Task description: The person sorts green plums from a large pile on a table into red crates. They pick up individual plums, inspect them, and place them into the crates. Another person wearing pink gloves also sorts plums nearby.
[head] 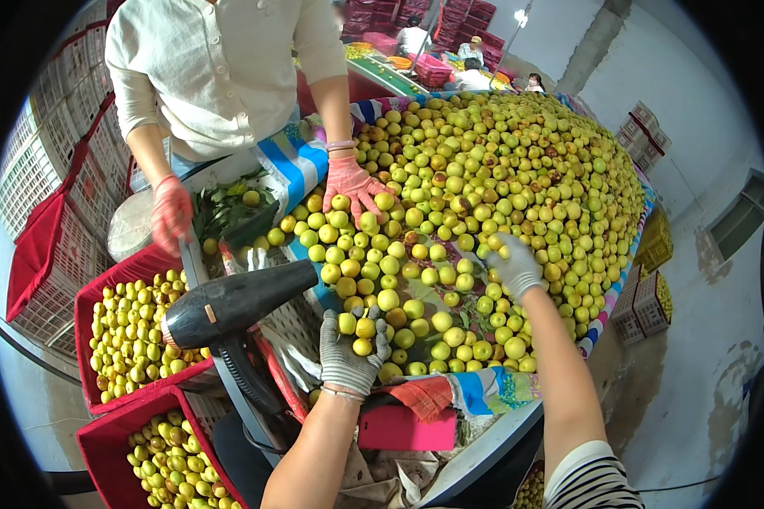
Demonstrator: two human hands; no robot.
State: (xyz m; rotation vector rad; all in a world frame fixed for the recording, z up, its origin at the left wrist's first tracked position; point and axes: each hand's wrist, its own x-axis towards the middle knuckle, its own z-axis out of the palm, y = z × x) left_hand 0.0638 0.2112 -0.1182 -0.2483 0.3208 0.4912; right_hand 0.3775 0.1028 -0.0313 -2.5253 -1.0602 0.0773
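Note:
My left hand point(350, 353), in a grey striped knit glove, is palm up at the near edge of the table. Three yellow-green jujube-like fruits point(361, 347) rest in its curled fingers. My right hand point(514, 266), in a similar pale glove, reaches into the large fruit heap point(541, 172). Its fingertips are among the fruits on the heap's near slope; whether they grip one is hard to see. Between my hands, loose fruits point(441, 320) and a few leaves lie on a patterned cloth sheet.
A black hair dryer point(242, 305) stands left of my left hand. Red-lined crates point(134, 420) of fruit are at lower left. Opposite, a person's pink-gloved hand point(353, 184) touches the fruit; the other point(170, 213) hangs by leaves point(229, 207). A flat pink object point(407, 429) lies near me.

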